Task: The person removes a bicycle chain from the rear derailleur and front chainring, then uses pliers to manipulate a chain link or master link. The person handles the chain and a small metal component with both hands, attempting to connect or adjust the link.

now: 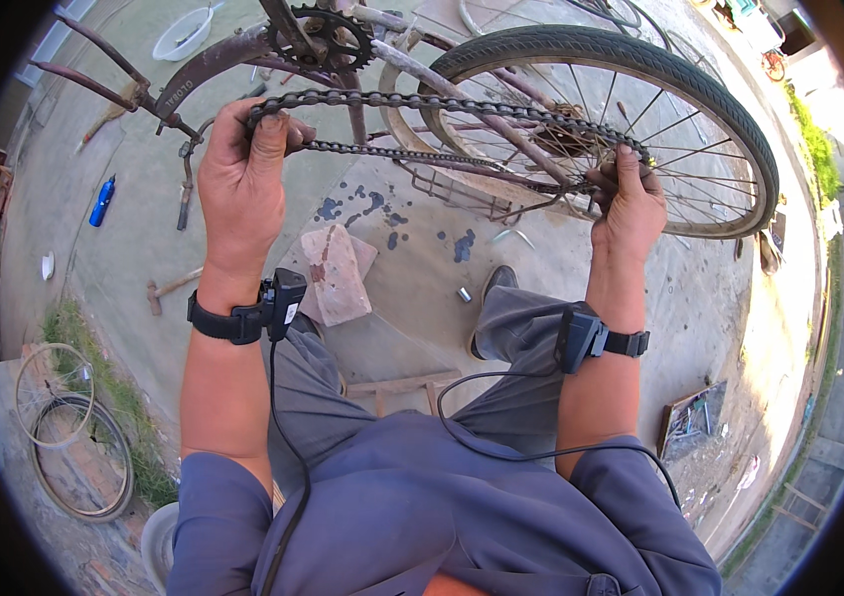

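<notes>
A bicycle chain [382, 99] is stretched as a long loop between my two hands, its two strands running side by side. My left hand [243, 184] pinches the loop's left end between thumb and fingers. At the other end, my right hand [631, 199] is closed on the chain in front of the spokes. Behind the chain lies a worn bicycle frame [209, 74] with a dark chainring [362, 45]. The rear wheel [581, 42] and its rusty sprocket [563, 139] are partly covered by the chain and frame tubes. Both hands' fingers look blackened.
A brick-like block [338, 283] and a small metal cylinder [464, 294] lie near my feet. Leftward are a hammer [174, 284], a blue bottle [102, 202], a white basin [182, 38] and loose wheels [79, 452]. A tool tray [668, 425] sits at right.
</notes>
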The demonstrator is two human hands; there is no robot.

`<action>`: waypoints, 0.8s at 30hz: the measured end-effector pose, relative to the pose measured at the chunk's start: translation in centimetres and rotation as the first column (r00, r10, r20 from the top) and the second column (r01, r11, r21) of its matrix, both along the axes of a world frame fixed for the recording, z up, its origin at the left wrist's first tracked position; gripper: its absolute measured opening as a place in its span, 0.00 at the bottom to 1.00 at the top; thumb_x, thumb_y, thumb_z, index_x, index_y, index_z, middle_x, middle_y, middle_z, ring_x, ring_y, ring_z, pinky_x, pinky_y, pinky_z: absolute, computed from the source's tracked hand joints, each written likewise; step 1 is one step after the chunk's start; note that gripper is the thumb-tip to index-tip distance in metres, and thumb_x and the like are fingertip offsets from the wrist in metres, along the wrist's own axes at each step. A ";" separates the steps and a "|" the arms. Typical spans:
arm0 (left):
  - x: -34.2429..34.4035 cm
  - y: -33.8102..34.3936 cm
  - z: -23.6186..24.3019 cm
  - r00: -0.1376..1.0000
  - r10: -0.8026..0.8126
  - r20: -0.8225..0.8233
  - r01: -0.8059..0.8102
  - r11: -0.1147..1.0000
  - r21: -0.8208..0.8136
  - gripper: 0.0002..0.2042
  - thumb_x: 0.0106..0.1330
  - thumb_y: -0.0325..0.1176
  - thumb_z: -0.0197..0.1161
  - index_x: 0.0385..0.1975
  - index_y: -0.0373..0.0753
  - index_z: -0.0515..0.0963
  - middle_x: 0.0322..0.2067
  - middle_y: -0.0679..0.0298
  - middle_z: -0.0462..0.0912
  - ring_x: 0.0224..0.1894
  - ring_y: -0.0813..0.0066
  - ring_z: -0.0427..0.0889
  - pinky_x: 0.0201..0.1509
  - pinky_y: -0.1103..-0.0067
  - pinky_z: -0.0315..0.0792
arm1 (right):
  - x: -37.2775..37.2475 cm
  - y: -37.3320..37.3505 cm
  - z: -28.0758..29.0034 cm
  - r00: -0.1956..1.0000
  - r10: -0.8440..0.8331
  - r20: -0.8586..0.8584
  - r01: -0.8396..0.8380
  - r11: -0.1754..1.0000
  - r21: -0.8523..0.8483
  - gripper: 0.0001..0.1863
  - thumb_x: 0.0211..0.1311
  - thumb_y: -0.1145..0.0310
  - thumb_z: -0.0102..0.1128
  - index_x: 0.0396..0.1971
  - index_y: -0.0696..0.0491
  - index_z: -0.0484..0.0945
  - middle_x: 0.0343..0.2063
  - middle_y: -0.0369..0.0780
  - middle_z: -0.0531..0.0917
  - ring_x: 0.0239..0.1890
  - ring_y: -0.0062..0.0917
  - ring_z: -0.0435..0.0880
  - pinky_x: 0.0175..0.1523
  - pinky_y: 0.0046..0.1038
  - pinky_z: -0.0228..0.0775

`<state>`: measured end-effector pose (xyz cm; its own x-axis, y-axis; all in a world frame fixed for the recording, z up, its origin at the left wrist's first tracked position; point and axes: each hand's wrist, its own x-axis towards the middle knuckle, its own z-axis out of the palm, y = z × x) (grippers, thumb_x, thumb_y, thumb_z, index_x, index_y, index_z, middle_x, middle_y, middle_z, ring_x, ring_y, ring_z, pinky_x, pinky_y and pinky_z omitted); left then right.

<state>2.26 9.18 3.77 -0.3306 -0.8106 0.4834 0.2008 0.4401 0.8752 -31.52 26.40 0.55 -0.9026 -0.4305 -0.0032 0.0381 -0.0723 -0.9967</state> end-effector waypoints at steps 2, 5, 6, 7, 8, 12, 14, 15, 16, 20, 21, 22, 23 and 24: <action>-0.1 -0.1 -0.1 0.999 0.012 -0.035 -0.011 1.000 0.027 0.11 0.76 0.38 0.59 0.47 0.36 0.74 0.33 0.65 0.81 0.40 0.74 0.83 0.49 0.75 0.78 | -0.8 0.3 0.3 0.956 -0.055 -0.287 0.143 0.945 0.294 0.21 0.59 0.54 0.75 0.37 0.57 0.80 0.27 0.37 0.83 0.26 0.24 0.83 0.29 0.28 0.68; 0.0 -0.4 -0.1 0.995 0.022 -0.100 -0.014 0.996 0.083 0.11 0.77 0.37 0.58 0.48 0.36 0.74 0.34 0.65 0.82 0.40 0.74 0.83 0.49 0.76 0.79 | -0.5 -0.4 0.7 0.598 -0.069 -0.799 0.402 0.888 0.224 0.22 0.55 0.53 0.76 0.37 0.56 0.81 0.28 0.39 0.82 0.27 0.29 0.81 0.35 0.32 0.71; 0.1 -0.6 0.0 0.992 0.026 -0.123 -0.012 0.994 0.107 0.10 0.77 0.37 0.58 0.48 0.36 0.74 0.35 0.65 0.82 0.40 0.74 0.84 0.49 0.75 0.79 | -0.1 -0.6 1.1 0.473 -0.075 -0.878 0.442 0.882 0.163 0.22 0.55 0.53 0.76 0.37 0.56 0.81 0.29 0.39 0.82 0.28 0.30 0.81 0.37 0.32 0.71; 0.1 -0.8 0.0 0.986 0.015 -0.163 0.004 0.993 0.120 0.10 0.77 0.37 0.57 0.48 0.37 0.74 0.35 0.65 0.81 0.41 0.73 0.84 0.50 0.74 0.80 | 0.2 -0.7 1.7 0.372 0.005 -0.928 0.363 0.919 0.150 0.15 0.59 0.62 0.73 0.39 0.56 0.81 0.33 0.41 0.83 0.32 0.32 0.82 0.40 0.30 0.73; 0.1 -1.0 0.1 0.979 0.011 -0.202 0.017 0.991 0.133 0.10 0.78 0.36 0.57 0.48 0.37 0.74 0.35 0.65 0.81 0.41 0.73 0.84 0.50 0.73 0.80 | 0.8 -1.3 2.2 0.439 0.061 -0.897 0.213 0.962 0.170 0.13 0.60 0.66 0.70 0.40 0.57 0.81 0.34 0.42 0.83 0.33 0.33 0.83 0.41 0.29 0.73; 0.6 -2.6 1.0 0.966 0.050 -0.253 -0.001 0.982 0.190 0.08 0.80 0.34 0.51 0.49 0.38 0.72 0.36 0.65 0.79 0.42 0.69 0.83 0.57 0.65 0.79 | 3.0 -3.8 4.5 0.438 0.387 -0.812 -0.293 0.915 0.278 0.10 0.58 0.78 0.59 0.41 0.59 0.80 0.33 0.45 0.83 0.33 0.36 0.83 0.41 0.28 0.74; 0.5 -3.4 1.1 0.960 0.024 -0.278 0.023 0.986 0.166 0.07 0.79 0.33 0.52 0.50 0.39 0.72 0.36 0.66 0.78 0.40 0.72 0.82 0.57 0.64 0.80 | 3.7 -5.0 5.3 0.360 0.536 -0.764 -0.421 0.824 0.380 0.10 0.56 0.77 0.60 0.38 0.60 0.80 0.31 0.46 0.83 0.31 0.37 0.81 0.39 0.30 0.73; 0.4 -3.8 1.2 0.960 0.032 -0.278 0.017 0.985 0.172 0.07 0.79 0.33 0.53 0.50 0.39 0.72 0.36 0.67 0.78 0.40 0.73 0.81 0.57 0.63 0.80 | 3.9 -5.6 5.6 0.341 0.595 -0.728 -0.437 0.786 0.438 0.09 0.56 0.76 0.61 0.37 0.60 0.80 0.30 0.45 0.82 0.30 0.35 0.81 0.39 0.30 0.72; 0.4 -4.1 1.3 0.966 0.019 -0.258 0.013 0.993 0.121 0.07 0.79 0.32 0.53 0.50 0.39 0.72 0.35 0.67 0.78 0.39 0.73 0.81 0.57 0.63 0.80 | 4.1 -6.1 5.8 0.322 0.653 -0.685 -0.451 0.742 0.495 0.08 0.56 0.75 0.63 0.36 0.60 0.79 0.29 0.44 0.82 0.30 0.33 0.80 0.38 0.30 0.72; 0.1 -5.1 1.4 0.972 0.053 -0.231 -0.029 0.994 0.109 0.07 0.78 0.33 0.55 0.49 0.39 0.73 0.34 0.68 0.77 0.39 0.76 0.80 0.55 0.63 0.81 | 4.2 -8.0 6.2 0.434 0.688 -0.581 -0.524 0.718 0.458 0.11 0.59 0.69 0.69 0.33 0.59 0.78 0.25 0.37 0.79 0.30 0.21 0.78 0.36 0.27 0.69; 0.0 -5.2 1.4 0.966 0.058 -0.252 -0.024 0.990 0.137 0.07 0.78 0.33 0.54 0.49 0.39 0.73 0.34 0.68 0.77 0.40 0.76 0.80 0.55 0.63 0.81 | 3.9 -8.2 6.7 0.613 0.662 -0.431 -0.575 0.748 0.331 0.12 0.60 0.66 0.71 0.33 0.57 0.77 0.25 0.31 0.77 0.30 0.13 0.74 0.35 0.23 0.66; 0.0 -5.3 1.4 0.961 0.054 -0.272 -0.013 0.988 0.153 0.07 0.78 0.33 0.54 0.49 0.39 0.73 0.34 0.68 0.77 0.40 0.75 0.80 0.55 0.63 0.81 | 4.1 -8.3 6.9 0.759 0.603 -0.243 -0.608 0.791 0.062 0.11 0.61 0.67 0.71 0.33 0.56 0.77 0.25 0.29 0.75 0.29 0.12 0.70 0.33 0.20 0.63; 0.0 -5.5 1.5 0.953 0.071 -0.293 -0.014 0.981 0.192 0.06 0.78 0.34 0.54 0.47 0.39 0.73 0.35 0.67 0.77 0.40 0.75 0.80 0.53 0.63 0.81 | 4.3 -8.2 7.3 0.729 0.630 -0.268 -0.653 0.758 0.007 0.11 0.61 0.68 0.72 0.34 0.56 0.78 0.25 0.29 0.74 0.28 0.12 0.69 0.33 0.19 0.62; 0.2 -5.7 1.7 0.951 0.056 -0.304 -0.006 0.987 0.163 0.07 0.78 0.35 0.55 0.47 0.39 0.73 0.35 0.67 0.78 0.40 0.75 0.81 0.52 0.66 0.81 | 4.4 -8.2 7.9 0.770 0.607 -0.196 -0.613 0.789 0.032 0.11 0.60 0.69 0.72 0.35 0.57 0.79 0.24 0.28 0.72 0.28 0.13 0.67 0.32 0.18 0.60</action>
<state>2.42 3.51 5.47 -0.1599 -0.8925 0.4217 0.4587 0.3111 0.8324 -27.15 18.16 8.43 -0.4319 -0.8876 0.1601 -0.1004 -0.1291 -0.9865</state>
